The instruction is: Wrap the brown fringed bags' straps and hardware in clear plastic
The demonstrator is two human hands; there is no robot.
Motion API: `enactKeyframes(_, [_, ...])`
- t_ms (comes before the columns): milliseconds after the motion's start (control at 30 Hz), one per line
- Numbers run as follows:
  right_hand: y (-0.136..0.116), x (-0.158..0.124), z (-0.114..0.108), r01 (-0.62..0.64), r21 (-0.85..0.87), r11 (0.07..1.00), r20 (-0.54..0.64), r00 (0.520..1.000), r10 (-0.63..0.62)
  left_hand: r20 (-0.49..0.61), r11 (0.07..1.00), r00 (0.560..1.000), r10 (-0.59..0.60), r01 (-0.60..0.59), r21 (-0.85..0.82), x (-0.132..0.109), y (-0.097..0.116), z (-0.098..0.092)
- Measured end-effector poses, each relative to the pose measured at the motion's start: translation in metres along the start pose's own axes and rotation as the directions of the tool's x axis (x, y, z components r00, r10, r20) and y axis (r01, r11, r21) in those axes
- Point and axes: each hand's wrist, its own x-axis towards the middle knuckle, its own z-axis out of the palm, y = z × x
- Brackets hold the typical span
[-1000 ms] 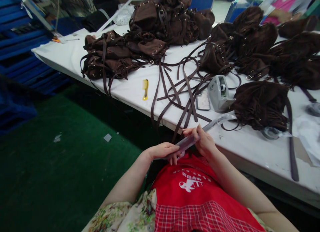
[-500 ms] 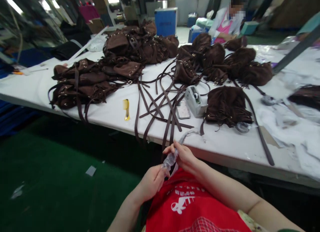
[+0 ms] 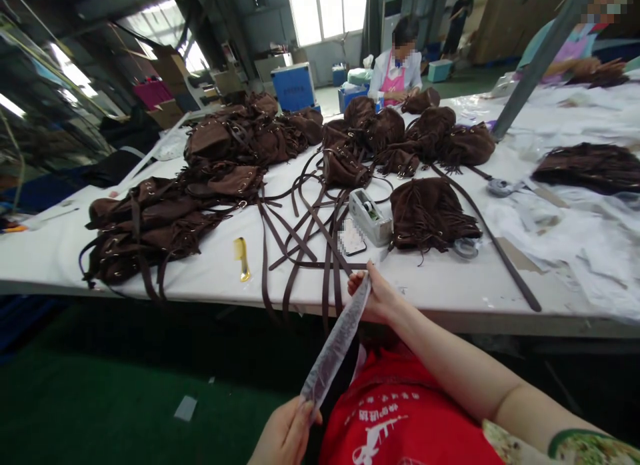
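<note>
A long, narrow clear plastic sleeve (image 3: pixel 336 348) is stretched slantwise between my two hands, in front of the table edge. My left hand (image 3: pixel 287 430) pinches its lower end, low in the view. At the table's edge my right hand (image 3: pixel 376 297) has its fingers closed on the upper end. Whether anything lies inside the sleeve I cannot make out. Just beyond my right hand are dark brown straps (image 3: pixel 327 278) hanging over the edge, a tape dispenser (image 3: pixel 373 219) and a blurred-out phone-like object (image 3: pixel 353 238).
Brown fringed bags (image 3: pixel 235 141) are heaped on the white table (image 3: pixel 210 275), with one bag (image 3: pixel 430 211) closer, right of the dispenser. A yellow comb (image 3: pixel 242 258) lies left of the straps. A slanting grey post (image 3: pixel 530 71) rises at right. Co-workers (image 3: pixel 395 75) sit beyond the table.
My hands have moved apart, the left one down and the right one slightly up. The bunched plastic between them is now drawn out straight. The view has tilted up.
</note>
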Motion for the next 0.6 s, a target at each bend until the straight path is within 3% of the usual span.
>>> enactKeyframes(100, [0.004,-0.010,-0.005,-0.005,-0.046,0.999,0.141,0.990,0.011,-0.075,1.000,0.997,0.006,-0.006,0.007,0.005,-0.002,0.005])
enactKeyframes(200, [0.026,-0.028,-0.007,-0.006,-0.242,0.970,0.309,0.947,0.083,-0.124,1.000,0.992,0.017,-0.016,0.009,0.014,-0.003,0.013])
enactKeyframes(333, [0.056,-0.046,-0.004,0.057,-0.473,0.879,0.310,0.945,0.106,-0.134,0.999,0.990,0.046,-0.045,0.016,0.031,-0.002,0.022])
enactKeyframes(600, [0.072,-0.056,-0.003,0.027,-0.578,0.816,0.309,0.932,0.188,-0.104,0.977,0.972,0.209,-0.203,0.066,0.067,0.028,0.040])
